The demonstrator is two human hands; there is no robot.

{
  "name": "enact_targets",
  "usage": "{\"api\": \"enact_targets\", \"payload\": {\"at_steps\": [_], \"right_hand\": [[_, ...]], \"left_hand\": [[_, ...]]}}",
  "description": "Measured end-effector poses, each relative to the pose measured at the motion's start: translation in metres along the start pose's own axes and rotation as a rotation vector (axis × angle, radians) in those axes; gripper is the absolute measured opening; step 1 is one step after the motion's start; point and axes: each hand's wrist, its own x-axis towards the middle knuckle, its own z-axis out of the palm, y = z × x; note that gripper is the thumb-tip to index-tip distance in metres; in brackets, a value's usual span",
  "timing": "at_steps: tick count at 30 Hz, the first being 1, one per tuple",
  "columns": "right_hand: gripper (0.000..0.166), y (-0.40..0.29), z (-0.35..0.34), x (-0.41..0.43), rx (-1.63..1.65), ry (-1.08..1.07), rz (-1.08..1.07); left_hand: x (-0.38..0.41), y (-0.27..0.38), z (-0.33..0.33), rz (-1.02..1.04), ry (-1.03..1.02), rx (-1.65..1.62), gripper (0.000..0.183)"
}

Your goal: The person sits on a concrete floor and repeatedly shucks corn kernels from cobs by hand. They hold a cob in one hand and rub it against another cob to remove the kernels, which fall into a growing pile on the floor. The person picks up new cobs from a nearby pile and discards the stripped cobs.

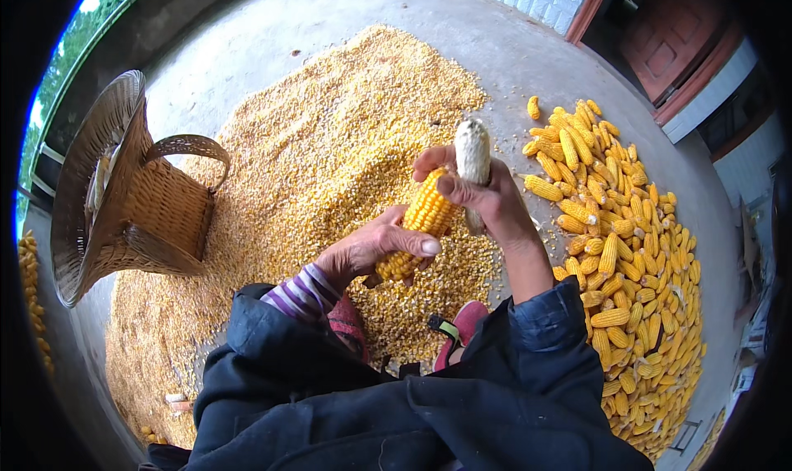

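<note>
My left hand (383, 242) is closed around the lower part of a yellow corn cob (427, 214) with its kernels on, its thumb lying across the front. A pale, stripped corncob (473, 152) stands nearly upright in my right hand (482, 192), between palm and fingers. The thumb of that hand touches the upper end of the yellow cob. Under both hands spreads a wide layer of loose corn kernels (322, 161) on the concrete floor.
A wicker basket (161, 205) with a looped handle lies tipped at the left, pale cobs inside. Unshelled corn cobs (637, 267) are heaped at the right. My pink shoes (471, 319) stand among the kernels. A reddish door (671, 44) is at the upper right.
</note>
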Motion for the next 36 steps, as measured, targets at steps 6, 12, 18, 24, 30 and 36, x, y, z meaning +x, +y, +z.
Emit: {"api": "enact_targets", "payload": {"at_steps": [6,12,18,24,30,36], "right_hand": [[0.022,0.015,0.01,-0.005,-0.249,0.133,-0.033],[0.016,0.051,-0.006,-0.002,-0.046,0.27,0.187],[0.021,0.072,-0.026,-0.001,0.23,0.325,0.46],[0.03,0.05,-0.031,0.0,0.178,0.101,0.274],[0.019,0.052,-0.001,-0.016,-0.27,0.156,0.097],[0.018,0.082,-0.006,-0.006,0.099,0.368,0.332]], "left_hand": [[0.011,0.003,0.0,-0.037,-0.007,0.21,0.034],[0.032,-0.018,0.008,-0.104,0.15,0.393,0.024],[0.048,-0.046,0.006,0.058,0.459,1.225,0.039],[0.04,-0.016,-0.006,-0.067,0.131,0.607,0.036],[0.033,-0.021,0.0,-0.04,0.07,0.351,0.017],[0.039,-0.043,0.014,-0.07,0.372,0.776,0.022]]}}
